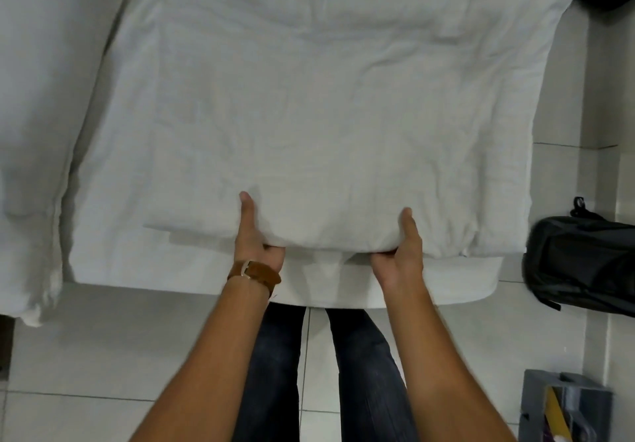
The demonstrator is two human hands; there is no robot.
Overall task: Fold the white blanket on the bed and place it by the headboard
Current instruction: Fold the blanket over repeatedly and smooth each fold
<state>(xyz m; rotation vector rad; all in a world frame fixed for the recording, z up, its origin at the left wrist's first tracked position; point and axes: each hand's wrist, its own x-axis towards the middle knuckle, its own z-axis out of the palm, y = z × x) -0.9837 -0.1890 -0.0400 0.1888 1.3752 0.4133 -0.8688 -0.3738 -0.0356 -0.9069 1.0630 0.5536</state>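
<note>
Your left hand [258, 245] at 7 o'clock | your right hand [400, 252] at 5 o'clock | both clamp the white blanket [309, 125]'s near edge, thumbs on top, over the bed [395, 287].

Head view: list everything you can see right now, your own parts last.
white blanket: one, white, spread on the bed, near edge gripped
bed: one, white, centre
bedding: one heap, white, left
backpack: one, black, floor at right
bin: one, grey, lower right
floor: pale tiles
watch strap: one, brown, left wrist
legs: two, dark jeans, at the bed's near edge
left hand: gripping blanket edge
right hand: gripping blanket edge
</note>
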